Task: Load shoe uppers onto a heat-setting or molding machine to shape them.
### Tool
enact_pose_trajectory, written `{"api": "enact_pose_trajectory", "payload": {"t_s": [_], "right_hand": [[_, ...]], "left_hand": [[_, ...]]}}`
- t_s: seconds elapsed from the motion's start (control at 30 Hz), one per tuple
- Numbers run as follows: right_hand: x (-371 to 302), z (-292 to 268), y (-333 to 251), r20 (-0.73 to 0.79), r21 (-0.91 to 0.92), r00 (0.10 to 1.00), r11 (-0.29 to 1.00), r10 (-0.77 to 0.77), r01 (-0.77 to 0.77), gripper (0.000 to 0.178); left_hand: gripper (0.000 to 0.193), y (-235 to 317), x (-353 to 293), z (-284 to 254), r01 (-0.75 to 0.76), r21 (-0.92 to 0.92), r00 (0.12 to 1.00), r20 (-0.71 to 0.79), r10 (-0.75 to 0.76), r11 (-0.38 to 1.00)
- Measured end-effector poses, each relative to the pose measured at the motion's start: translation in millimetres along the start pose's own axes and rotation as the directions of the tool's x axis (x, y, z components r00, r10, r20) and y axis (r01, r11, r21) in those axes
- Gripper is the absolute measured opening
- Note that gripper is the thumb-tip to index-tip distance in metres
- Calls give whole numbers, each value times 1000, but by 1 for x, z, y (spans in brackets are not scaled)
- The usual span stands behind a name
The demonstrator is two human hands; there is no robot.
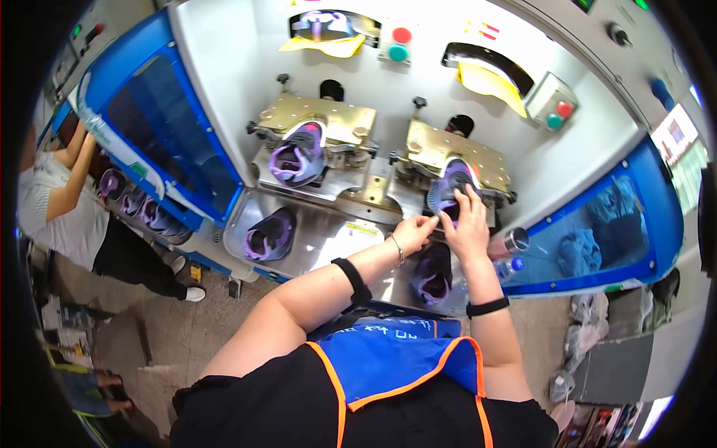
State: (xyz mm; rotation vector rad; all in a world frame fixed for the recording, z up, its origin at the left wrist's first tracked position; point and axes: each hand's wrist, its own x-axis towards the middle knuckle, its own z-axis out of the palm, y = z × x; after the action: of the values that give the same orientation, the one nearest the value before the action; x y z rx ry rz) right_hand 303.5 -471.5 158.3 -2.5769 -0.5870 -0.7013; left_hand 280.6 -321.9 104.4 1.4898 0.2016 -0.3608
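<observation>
A purple and black sneaker [450,176] sits toe-inward at the right-hand station of the machine. My right hand [470,226] is on it, fingers bent over its upper and thumb at the opening. My left hand [413,234] pinches at the near left edge of its collar; the fingertips partly hide what they grip. Just below my hands, another purple and black sneaker [433,278] rests on the metal shelf. At the left-hand station sits a lavender and black sneaker [298,155] with a pink lining. A fourth, darker sneaker [270,235] lies on the shelf below it.
Brass-coloured plates [321,116] stand behind the stations, under yellow flaps [489,86] and red-green button boxes [558,110]. A pink-grey tumbler [511,243] and blue-capped bottle [509,268] stand right of my right hand. Blue doors [160,119] flank the machine. A person [71,209] works at far left.
</observation>
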Motion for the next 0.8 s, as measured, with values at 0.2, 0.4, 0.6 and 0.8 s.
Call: {"api": "enact_pose_trajectory", "payload": {"t_s": [0.2, 0.4, 0.6, 0.8], "right_hand": [[-18, 7, -18, -36, -184, 999, 983, 2, -9, 57], [-93, 25, -72, 25, 5, 910, 910, -414, 414, 39], [-99, 51, -116, 97, 257, 908, 891, -409, 374, 35], [-104, 44, -119, 129, 303, 949, 922, -289, 240, 28]], "left_hand": [[23, -49, -75, -120, -327, 427, 897, -142, 419, 843], [41, -96, -162, -256, 148, 756, 373, -639, 673, 637], [69, -142, -166, -304, 37, 684, 627, -584, 516, 729], [84, -138, -171, -256, 67, 730, 748, -488, 450, 681]]}}
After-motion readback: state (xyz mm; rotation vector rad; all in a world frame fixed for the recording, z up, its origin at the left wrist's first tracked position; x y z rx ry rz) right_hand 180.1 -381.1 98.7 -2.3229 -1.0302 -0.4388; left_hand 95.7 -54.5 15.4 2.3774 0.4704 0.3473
